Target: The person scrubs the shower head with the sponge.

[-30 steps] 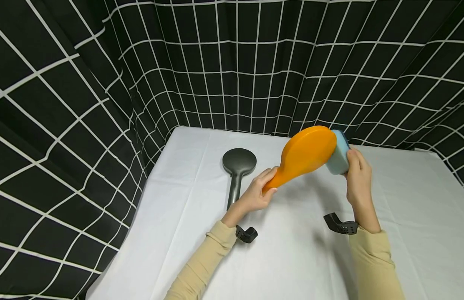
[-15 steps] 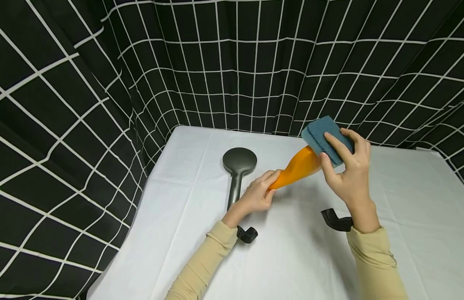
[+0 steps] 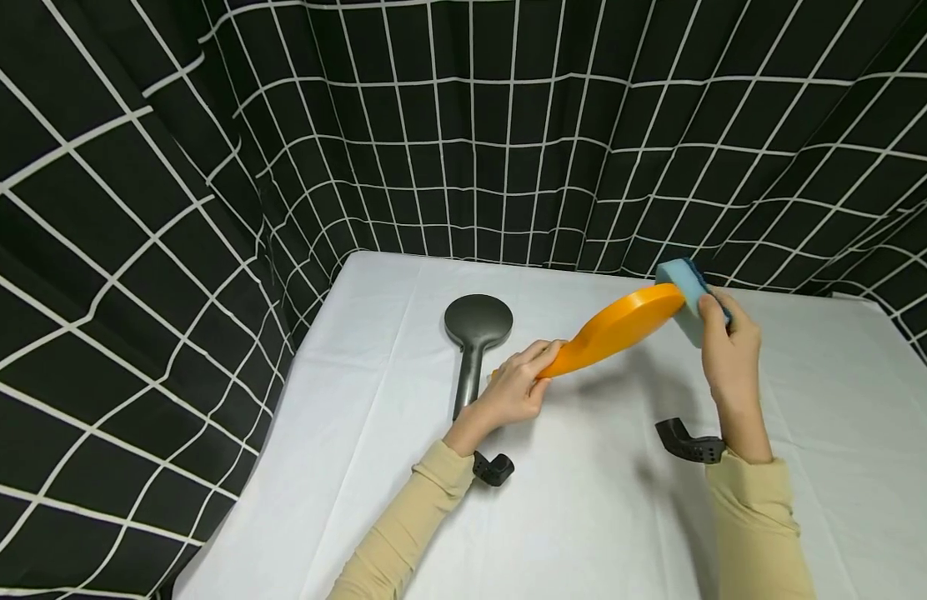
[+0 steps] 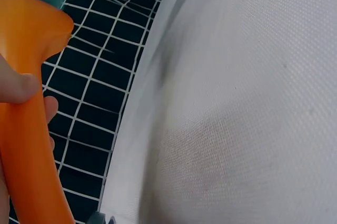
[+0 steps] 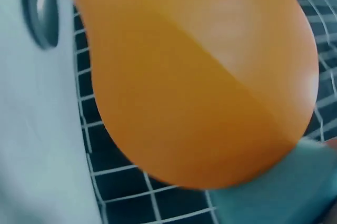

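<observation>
My left hand (image 3: pixel 514 385) grips the handle of an orange paddle-shaped utensil (image 3: pixel 624 327) with a broad round head. It is held raised above the table, its head tilted toward the right. In the left wrist view, the thumb (image 4: pixel 18 88) lies across the orange handle. A light-blue sponge (image 3: pixel 677 283) with a darker blue scouring side is pinched in my right hand (image 3: pixel 734 354), its pale face against the far rim of the round head. The right wrist view shows the smooth orange face (image 5: pixel 200 87) close up, with the sponge (image 5: pixel 274 187) at its lower edge.
On the white-covered table (image 3: pixel 583 500) a dark grey utensil (image 3: pixel 478 321) of similar shape lies left of the orange one, its handle partly behind my left forearm. Black curtains (image 3: pixel 463 125) with a white grid enclose the back and sides.
The sponge swept across the orange head, covering it half a second ago, then returned to its far right rim. The head now appears more edge-on. My left hand has stayed nearly in place.
</observation>
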`<state>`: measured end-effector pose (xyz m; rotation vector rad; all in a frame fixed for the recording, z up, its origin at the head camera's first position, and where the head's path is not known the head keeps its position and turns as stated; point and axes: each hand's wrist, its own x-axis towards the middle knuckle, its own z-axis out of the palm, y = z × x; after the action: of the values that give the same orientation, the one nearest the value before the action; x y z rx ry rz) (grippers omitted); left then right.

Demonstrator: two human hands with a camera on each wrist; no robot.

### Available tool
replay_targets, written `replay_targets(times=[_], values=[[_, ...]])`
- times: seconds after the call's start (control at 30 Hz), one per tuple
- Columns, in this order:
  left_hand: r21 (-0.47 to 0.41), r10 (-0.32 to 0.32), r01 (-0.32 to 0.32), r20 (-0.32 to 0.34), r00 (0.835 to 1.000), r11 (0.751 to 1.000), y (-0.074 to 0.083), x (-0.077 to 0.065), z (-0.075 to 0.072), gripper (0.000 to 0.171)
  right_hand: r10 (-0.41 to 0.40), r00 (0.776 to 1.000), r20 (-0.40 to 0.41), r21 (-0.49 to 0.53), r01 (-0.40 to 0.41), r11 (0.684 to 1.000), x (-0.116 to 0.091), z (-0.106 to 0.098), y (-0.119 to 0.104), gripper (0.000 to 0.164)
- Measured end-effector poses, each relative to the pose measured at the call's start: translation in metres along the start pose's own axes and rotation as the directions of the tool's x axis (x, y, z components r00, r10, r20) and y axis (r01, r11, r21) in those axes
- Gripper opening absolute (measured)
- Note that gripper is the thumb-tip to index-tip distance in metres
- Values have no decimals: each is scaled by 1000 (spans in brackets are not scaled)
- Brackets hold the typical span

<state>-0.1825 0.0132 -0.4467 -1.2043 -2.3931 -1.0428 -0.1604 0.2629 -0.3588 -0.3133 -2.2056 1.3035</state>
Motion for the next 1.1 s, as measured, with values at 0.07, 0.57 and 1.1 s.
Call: replay_targets(times=[0.07, 0.57, 1.1], values=[[-8, -9, 10, 15, 1000, 1000, -1, 0, 0, 53, -175, 983, -48, 15, 176, 984, -4, 5, -7, 34], [75, -31, 28, 39, 999, 997, 0, 1, 3, 54, -677, 736, -19, -147, 668, 730, -13, 22, -24, 39], [76, -6, 6, -7, 1000, 997, -3, 0, 1, 48, -884, 462, 76, -266, 863, 428, -45, 52, -19, 40]])
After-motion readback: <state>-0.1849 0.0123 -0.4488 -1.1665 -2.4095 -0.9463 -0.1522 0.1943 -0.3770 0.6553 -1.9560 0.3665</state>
